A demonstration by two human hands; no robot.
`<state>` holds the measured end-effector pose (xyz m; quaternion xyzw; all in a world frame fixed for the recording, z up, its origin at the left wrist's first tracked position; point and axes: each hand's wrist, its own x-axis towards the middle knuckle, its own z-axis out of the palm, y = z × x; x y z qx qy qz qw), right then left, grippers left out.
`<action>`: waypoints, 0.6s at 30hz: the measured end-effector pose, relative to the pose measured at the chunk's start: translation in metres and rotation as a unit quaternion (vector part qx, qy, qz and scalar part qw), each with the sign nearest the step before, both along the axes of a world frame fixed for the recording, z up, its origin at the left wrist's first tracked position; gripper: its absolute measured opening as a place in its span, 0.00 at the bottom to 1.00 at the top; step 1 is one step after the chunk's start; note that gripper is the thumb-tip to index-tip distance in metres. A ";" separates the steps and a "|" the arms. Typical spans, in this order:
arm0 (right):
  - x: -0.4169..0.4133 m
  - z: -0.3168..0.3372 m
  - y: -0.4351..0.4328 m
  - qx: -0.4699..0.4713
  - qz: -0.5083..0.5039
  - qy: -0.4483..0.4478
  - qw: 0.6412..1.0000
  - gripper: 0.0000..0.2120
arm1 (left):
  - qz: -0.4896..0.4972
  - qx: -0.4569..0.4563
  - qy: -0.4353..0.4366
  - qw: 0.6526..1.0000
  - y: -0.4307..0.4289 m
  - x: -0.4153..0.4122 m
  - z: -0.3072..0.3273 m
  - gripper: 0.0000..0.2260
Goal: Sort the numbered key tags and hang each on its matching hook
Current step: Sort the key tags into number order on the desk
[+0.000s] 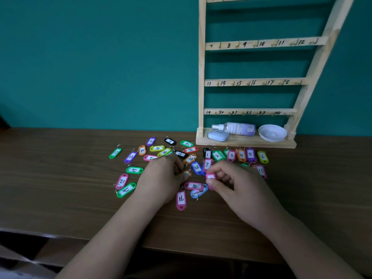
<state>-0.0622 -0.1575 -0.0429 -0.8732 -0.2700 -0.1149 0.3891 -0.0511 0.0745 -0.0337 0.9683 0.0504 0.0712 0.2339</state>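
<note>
Several coloured numbered key tags lie scattered on the brown table [60, 188]. A row reading 1 to 6 [231, 155] lies in front of the wooden hook rack [261, 82], whose rails carry handwritten numbers 7 to 24 with bare hooks. My right hand [235, 184] pinches a pink tag [210, 177] between thumb and fingers; its number is hidden. My left hand [163, 178] rests on the table, fingers curled around an orange tag [187, 174]. A pink tag 16 [181, 199] lies between my hands.
On the rack's base shelf lie a spray bottle [238, 128], a pale blue case [218, 135] and a white dish [272, 132]. A teal wall stands behind. The table's front edge runs near my forearms.
</note>
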 end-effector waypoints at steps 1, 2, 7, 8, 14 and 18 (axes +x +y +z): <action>0.000 0.000 0.000 0.000 0.000 0.005 1.000 0.06 | 0.000 -0.003 0.002 1.000 0.001 0.000 0.001 0.08; 0.001 0.001 -0.001 0.001 -0.001 0.008 1.000 0.06 | 0.000 -0.006 0.004 1.000 0.002 0.001 0.001 0.08; 0.001 0.009 -0.007 -0.003 -0.008 0.017 1.000 0.05 | -0.007 -0.003 -0.005 1.000 -0.002 0.001 0.003 0.06; 0.001 0.011 -0.010 -0.003 -0.010 0.018 1.000 0.05 | -0.010 -0.007 -0.010 1.000 -0.004 0.001 0.004 0.06; 0.012 0.021 -0.039 -0.012 -0.087 0.035 0.996 0.07 | -0.046 -0.076 -0.047 0.995 -0.027 0.002 0.011 0.04; 0.025 0.025 -0.072 -0.018 -0.160 0.053 0.986 0.07 | -0.068 -0.113 -0.055 0.990 -0.049 0.001 0.013 0.03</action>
